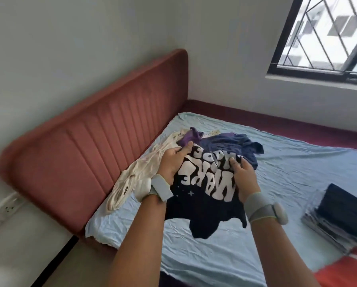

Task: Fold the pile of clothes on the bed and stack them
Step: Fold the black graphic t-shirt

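A dark navy T-shirt with large white lettering hangs above the light blue bed sheet. My left hand grips its upper left edge and my right hand grips its upper right edge. Behind the shirt lies the unfolded pile: a blue garment, a purple garment and a cream garment that stretches toward the headboard. A stack of folded clothes, dark on top, sits at the right of the bed.
A padded pink headboard runs along the left side of the bed. A window with a grille is at the upper right. A red-orange cloth lies at the bottom right corner. A wall socket sits low on the left.
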### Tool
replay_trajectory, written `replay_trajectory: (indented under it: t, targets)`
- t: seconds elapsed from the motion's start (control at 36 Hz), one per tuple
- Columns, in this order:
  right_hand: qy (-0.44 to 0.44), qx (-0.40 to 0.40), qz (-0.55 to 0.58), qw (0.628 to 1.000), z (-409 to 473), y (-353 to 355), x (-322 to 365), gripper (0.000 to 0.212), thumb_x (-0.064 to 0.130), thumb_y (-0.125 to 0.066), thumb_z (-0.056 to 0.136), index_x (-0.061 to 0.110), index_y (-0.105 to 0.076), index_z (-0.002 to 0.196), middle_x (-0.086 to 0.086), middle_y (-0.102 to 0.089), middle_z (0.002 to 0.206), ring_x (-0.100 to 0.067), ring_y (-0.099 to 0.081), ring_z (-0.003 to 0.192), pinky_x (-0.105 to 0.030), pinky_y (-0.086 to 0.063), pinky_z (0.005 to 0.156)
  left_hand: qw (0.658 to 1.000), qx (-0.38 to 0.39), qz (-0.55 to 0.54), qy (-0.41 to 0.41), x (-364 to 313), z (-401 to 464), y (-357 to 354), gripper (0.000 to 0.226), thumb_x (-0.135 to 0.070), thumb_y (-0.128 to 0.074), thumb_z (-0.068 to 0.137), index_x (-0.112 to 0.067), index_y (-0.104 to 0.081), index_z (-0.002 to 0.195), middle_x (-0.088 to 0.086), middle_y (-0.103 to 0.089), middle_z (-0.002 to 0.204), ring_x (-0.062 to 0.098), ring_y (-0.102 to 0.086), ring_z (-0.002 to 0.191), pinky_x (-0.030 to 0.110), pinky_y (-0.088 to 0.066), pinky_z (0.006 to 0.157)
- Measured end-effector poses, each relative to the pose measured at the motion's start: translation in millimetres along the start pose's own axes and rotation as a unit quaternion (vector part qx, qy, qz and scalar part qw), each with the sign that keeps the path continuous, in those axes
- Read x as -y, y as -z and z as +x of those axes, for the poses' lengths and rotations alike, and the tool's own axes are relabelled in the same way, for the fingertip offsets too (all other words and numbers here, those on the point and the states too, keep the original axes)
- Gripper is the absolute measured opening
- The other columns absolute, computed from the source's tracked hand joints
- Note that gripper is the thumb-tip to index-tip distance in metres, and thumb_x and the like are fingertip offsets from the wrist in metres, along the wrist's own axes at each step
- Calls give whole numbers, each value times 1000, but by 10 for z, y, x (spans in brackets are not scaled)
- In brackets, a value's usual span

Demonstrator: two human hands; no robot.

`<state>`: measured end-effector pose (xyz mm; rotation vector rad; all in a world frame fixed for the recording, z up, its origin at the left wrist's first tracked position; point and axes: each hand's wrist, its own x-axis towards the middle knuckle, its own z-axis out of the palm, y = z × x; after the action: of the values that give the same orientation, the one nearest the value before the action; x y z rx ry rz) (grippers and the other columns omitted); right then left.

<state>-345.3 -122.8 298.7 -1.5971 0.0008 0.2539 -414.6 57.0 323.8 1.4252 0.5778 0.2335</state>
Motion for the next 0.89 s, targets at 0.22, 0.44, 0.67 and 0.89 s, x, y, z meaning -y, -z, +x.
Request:
replay_trajectory:
  t: [0.22,0.44,0.67,0.89]
  targets:
    - [-98,35,-84,991,4,141,-315,16,19,-53,97,9,-65,98,-10,-64,86,-25,-59,77,-44,-53,79,981,-71,32,-180,-85,122,63,39,-13,-60,95,-9,-57,133,-7,-59,128,4,-54,121,15,-40,103]
    - [177,176,-215,944,16,-86,14,80,19,-79,78,24,-34,143,7,-46,138,-7,-45,124,-29,-41,102,931,174,217,-235,-140,51,-281,38,1,-65,87,-17,-69,120,-1,-72,111,-1,-65,100,21,-50,96]
    - [211,146,-278,925,9,-117,94,27,33,-78,78,13,-68,93,-4,-71,84,-22,-66,79,-37,-53,73,910,170,259,-274,-284,218,-75,31,-1,-63,88,-21,-75,108,-15,-72,97,-7,-65,94,10,-46,87]
    - [295,59,-345,889,111,-214,253,31,7,-71,80,23,-45,81,16,-54,72,4,-52,69,-15,-39,62,871,181,394,-232,-177,596,132,36,-17,-79,77,-29,-72,111,-7,-69,101,9,-63,95,20,-48,89]
